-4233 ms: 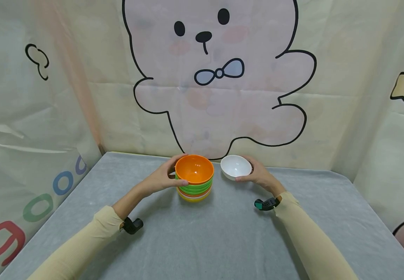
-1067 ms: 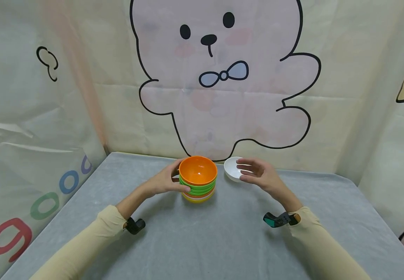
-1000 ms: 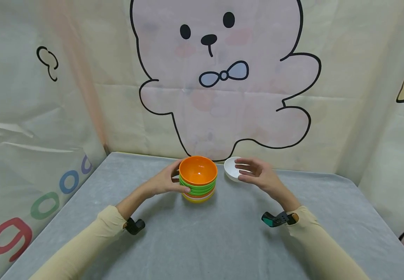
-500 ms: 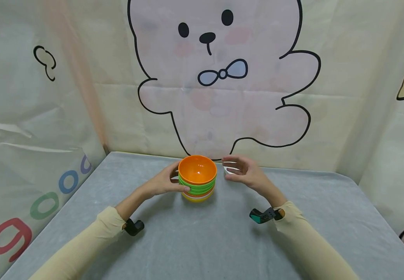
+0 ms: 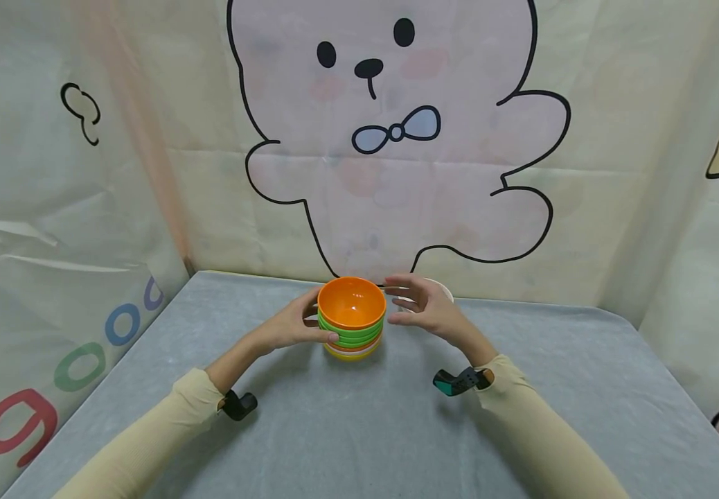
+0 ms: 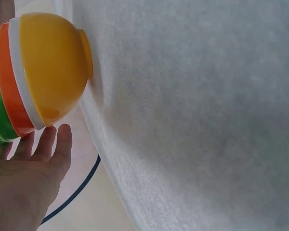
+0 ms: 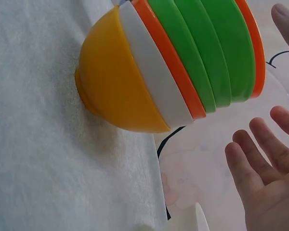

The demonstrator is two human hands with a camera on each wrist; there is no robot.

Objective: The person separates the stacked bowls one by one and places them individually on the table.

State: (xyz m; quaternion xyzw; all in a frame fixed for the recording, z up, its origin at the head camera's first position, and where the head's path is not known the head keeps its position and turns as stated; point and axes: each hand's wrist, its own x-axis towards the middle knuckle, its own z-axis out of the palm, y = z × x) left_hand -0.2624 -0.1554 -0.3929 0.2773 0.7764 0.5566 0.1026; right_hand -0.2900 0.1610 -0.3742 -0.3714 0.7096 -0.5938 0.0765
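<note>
A stack of nested bowls (image 5: pixel 352 335) stands on the cloth-covered table, with an orange bowl (image 5: pixel 350 302) on top. Several green bowls sit under it, then orange, white and a yellow bowl (image 7: pixel 116 79) at the bottom. My left hand (image 5: pixel 297 320) holds the stack's left side, thumb across the front and fingers behind. In the left wrist view its fingers (image 6: pixel 45 144) lie against the bowls. My right hand (image 5: pixel 429 306) is spread at the stack's right, holding nothing; the right wrist view shows a gap. Behind it a white bowl (image 5: pixel 445 286) is mostly hidden.
Grey-blue cloth covers the table (image 5: pixel 359 430). A pale curtain (image 5: pixel 615 229) with a cartoon bear hangs right behind the far edge. Dark wrist cameras are strapped on both wrists.
Over four seconds ago my right hand gripped the white bowl; it has let go and moved left, past the bowl, towards the stack. My left hand has stayed on the stack.
</note>
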